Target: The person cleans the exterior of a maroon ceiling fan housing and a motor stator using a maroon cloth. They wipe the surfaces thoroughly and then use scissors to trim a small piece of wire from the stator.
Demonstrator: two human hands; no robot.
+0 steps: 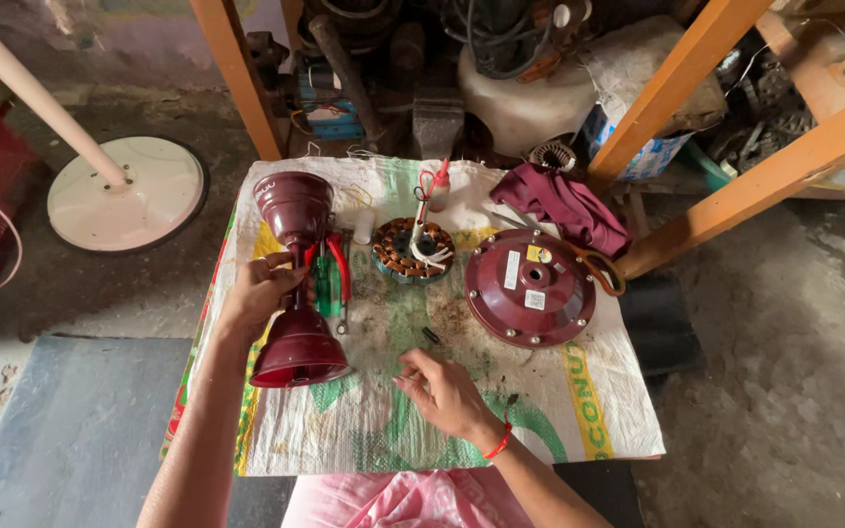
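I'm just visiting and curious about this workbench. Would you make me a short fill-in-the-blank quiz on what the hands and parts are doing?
1. The left hand grips the narrow middle of a pair of maroon cone-shaped ____.
2. The round maroon motor cover lies to the ____ of the copper-wound stator.
3. The right hand wears a ____ band at the wrist.
4. Everything rests on a woven ____ spread as a mat.

Missing words: covers; right; red; sack
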